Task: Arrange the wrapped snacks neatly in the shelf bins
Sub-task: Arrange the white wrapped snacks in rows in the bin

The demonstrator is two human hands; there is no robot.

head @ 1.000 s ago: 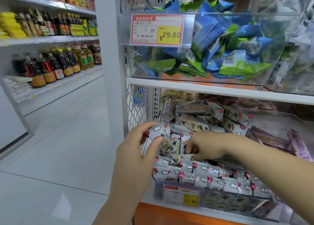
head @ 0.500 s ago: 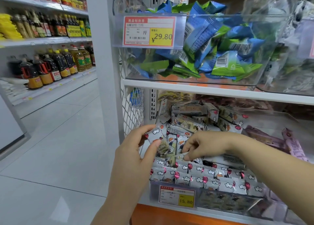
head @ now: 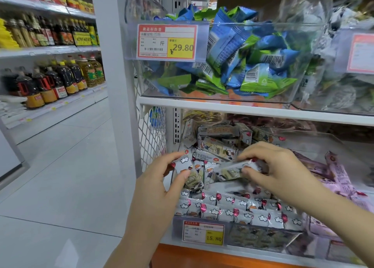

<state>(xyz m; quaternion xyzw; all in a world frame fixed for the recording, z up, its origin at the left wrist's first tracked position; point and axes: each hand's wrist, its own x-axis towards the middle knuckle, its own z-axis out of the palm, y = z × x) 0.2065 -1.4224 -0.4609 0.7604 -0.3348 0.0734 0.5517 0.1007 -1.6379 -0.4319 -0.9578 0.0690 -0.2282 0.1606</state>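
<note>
Orange panelling (head: pixel 202 259) runs along the foot of the shelf unit, nearest the camera. Just above it stands a clear plastic shelf bin (head: pixel 263 235) with a red-and-yellow price tag (head: pixel 203 233) on its front wall. Along the bin's near edge, grey-white wrapped snacks printed with clouds and red balloons (head: pixel 232 207) lie in tidy overlapping rows.

Over those rows the left hand (head: pixel 157 186) grips a small upright bundle of the same snacks (head: pixel 189 174), thumb on the near side and fingers curled over the far side. Just to its right, the right hand (head: pixel 283 168) pinches a single snack bar (head: pixel 232 169) between thumb and fingertips, held crosswise beside the bundle. Behind both hands a loose jumble of snacks (head: pixel 218 144) fills the far part of the bin, lying at all angles.

The step in hand looks like gathering: loose pieces are being collected and squared up before they go down as a row. The next move probably calls for turning the pinched bar to match the bundle, then setting the lot down behind the tidy rows. Much of the bin is unsorted.

Farther right, lilac wrapped sticks (head: pixel 340 172) fill a neighbouring bin. Above the white shelf board (head: pixel 242 110) sits an upper clear bin of blue and green packets (head: pixel 253 55). Far left across the aisle stand bottles of cooking oil (head: pixel 60 79).
</note>
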